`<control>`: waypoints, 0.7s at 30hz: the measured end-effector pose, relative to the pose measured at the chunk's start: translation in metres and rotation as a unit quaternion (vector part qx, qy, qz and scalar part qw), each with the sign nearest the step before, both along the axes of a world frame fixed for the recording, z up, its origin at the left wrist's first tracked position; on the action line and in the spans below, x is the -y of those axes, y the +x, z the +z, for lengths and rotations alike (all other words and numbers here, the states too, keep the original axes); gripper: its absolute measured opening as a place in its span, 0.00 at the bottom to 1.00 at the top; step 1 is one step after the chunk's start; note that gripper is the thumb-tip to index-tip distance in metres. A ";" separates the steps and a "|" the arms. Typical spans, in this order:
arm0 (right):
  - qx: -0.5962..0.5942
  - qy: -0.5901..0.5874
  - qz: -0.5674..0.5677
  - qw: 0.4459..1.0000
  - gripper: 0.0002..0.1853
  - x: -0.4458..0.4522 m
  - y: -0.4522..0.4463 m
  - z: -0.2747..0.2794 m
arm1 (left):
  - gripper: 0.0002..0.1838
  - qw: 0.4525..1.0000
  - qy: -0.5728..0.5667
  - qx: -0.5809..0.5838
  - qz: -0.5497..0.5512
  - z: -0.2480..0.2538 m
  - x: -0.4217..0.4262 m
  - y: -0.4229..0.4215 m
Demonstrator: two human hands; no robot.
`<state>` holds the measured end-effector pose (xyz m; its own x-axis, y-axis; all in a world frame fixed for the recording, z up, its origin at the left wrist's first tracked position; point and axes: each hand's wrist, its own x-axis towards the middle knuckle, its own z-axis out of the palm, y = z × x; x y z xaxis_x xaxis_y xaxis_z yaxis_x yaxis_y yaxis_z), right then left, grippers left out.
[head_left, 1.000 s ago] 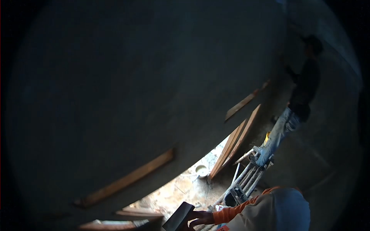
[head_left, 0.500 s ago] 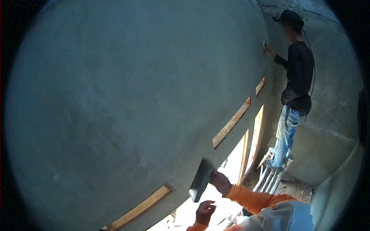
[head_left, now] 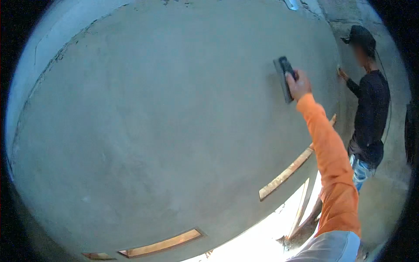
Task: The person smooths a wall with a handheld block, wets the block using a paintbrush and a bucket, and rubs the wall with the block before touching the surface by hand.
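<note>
My right hand (head_left: 299,84), at the end of an outstretched orange sleeve, is closed around the handle of a plastering trowel (head_left: 283,83). The dark rectangular blade stands nearly upright at the grey plastered wall (head_left: 174,113), to the upper right of the view. A shadow lies along its left side; whether the whole blade touches the plaster I cannot tell. My left hand is out of sight.
At right a co-worker (head_left: 371,109) in a dark top and cap reaches one hand (head_left: 342,73) to the wall near the corner. Wood-lined slots (head_left: 286,174) (head_left: 166,245) cut the lower wall. Bright openings (head_left: 262,231) lie below.
My right hand has raised the trowel from low near the openings up to the wall. My left hand has left the view. The camera has tilted upward and turned left.
</note>
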<state>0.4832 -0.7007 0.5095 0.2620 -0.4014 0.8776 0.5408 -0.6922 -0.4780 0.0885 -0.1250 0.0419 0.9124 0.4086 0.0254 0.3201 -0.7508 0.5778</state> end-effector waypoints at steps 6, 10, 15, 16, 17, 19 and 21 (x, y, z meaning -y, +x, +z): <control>0.117 -0.045 0.002 0.992 0.22 -0.048 0.023 0.132 | 0.24 0.883 0.244 0.393 0.079 0.234 -0.058 -0.001; 0.055 0.020 0.004 0.998 0.24 -0.060 0.042 0.187 | 0.25 0.701 0.372 0.587 0.158 0.425 -0.060 0.062; 0.088 0.015 0.051 0.995 0.20 -0.098 0.038 0.253 | 0.30 0.663 0.318 0.631 0.248 0.550 -0.057 0.164; 0.103 -0.005 0.091 0.990 0.19 -0.127 0.015 0.265 | 0.30 0.661 0.317 0.635 0.244 0.558 -0.047 0.177; 0.124 -0.047 0.203 0.970 0.18 -0.160 -0.017 0.262 | 0.31 0.659 0.294 0.633 0.280 0.565 -0.035 0.191; 0.177 -0.169 0.170 0.955 0.16 -0.230 -0.041 0.256 | 0.32 0.656 0.260 0.636 0.313 0.568 -0.027 0.214; 0.239 -0.291 0.135 0.916 0.17 -0.282 -0.071 0.219 | 0.33 0.563 0.389 0.636 0.356 0.561 -0.044 0.221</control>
